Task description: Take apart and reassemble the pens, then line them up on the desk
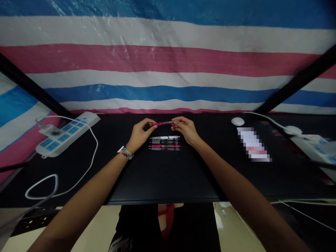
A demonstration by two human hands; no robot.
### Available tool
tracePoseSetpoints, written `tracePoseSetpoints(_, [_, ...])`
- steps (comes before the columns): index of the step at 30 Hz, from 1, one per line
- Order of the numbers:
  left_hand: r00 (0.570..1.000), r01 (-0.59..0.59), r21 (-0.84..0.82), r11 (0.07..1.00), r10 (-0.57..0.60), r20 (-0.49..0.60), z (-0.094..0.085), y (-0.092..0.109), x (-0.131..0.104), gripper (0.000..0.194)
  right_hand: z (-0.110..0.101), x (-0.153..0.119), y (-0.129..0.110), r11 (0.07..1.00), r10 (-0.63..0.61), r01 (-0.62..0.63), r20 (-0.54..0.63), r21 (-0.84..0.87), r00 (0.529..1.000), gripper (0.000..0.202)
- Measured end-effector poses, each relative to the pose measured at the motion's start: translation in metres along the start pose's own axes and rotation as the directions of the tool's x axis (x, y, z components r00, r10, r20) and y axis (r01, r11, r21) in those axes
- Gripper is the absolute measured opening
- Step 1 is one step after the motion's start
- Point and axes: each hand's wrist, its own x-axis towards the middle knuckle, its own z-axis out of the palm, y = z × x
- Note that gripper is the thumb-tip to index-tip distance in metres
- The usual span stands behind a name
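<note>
A red pen (pixel 165 123) is held level between my two hands, above the black table. My left hand (pixel 141 133) pinches its left end between thumb and fingers, and a colourful woven band circles that wrist. Its right end sits in the fingertips of my right hand (pixel 187 129). Just nearer to me, several pens lie side by side on the tabletop. Among them are a white pen (pixel 165 138) at the back and another red pen (pixel 164 146) closer to the front. Darker, greyish pens beside these are hard to make out.
On the black table (pixel 162 178), a white power strip (pixel 65 134) with a looping white cable (pixel 96 150) lies at left. To the right are a white mouse-like object (pixel 237 121), a blurred paper (pixel 253 145) and a second power strip (pixel 315 147). Striped sheeting (pixel 168 63) hangs behind.
</note>
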Motion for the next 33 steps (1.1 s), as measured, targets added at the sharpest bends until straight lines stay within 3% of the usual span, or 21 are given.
tracePoseSetpoints(5, [0.997,0.067,-0.04,0.997,-0.065,0.05,0.0,-0.005,-0.001,0.02,0.001,0.0,0.002,1.0,-0.012,0.012,0.01,-0.01,1.0,0.037])
tracePoseSetpoints(12, [1.0,-0.018,0.013,1.0,0.017,0.004,-0.003,-0.004,0.0,0.015,0.0,0.001,0.001,0.999,0.002,-0.001,0.033,-0.043,0.999,0.038])
tracePoseSetpoints(18, [1.0,-0.003,0.003,1.0,0.003,0.004,-0.002,0.0,0.0,0.016,-0.001,0.001,0.001,0.999,0.017,-0.016,0.038,-0.029,0.999,0.036])
tracePoseSetpoints(21, [0.999,0.04,-0.06,0.997,-0.041,-0.011,0.0,-0.002,0.0,0.022,0.0,0.0,-0.001,1.0,0.023,-0.023,0.039,0.018,0.999,0.04])
tracePoseSetpoints(26, [0.99,0.099,-0.162,0.982,-0.114,-0.084,0.001,-0.008,0.002,0.025,0.005,-0.005,-0.01,0.995,0.03,-0.042,0.135,0.086,0.99,0.037])
tracePoseSetpoints(33, [0.98,0.081,-0.203,0.976,-0.116,-0.164,0.001,-0.009,0.004,0.023,0.008,-0.008,-0.017,0.989,0.085,-0.109,0.219,0.1,0.972,0.044])
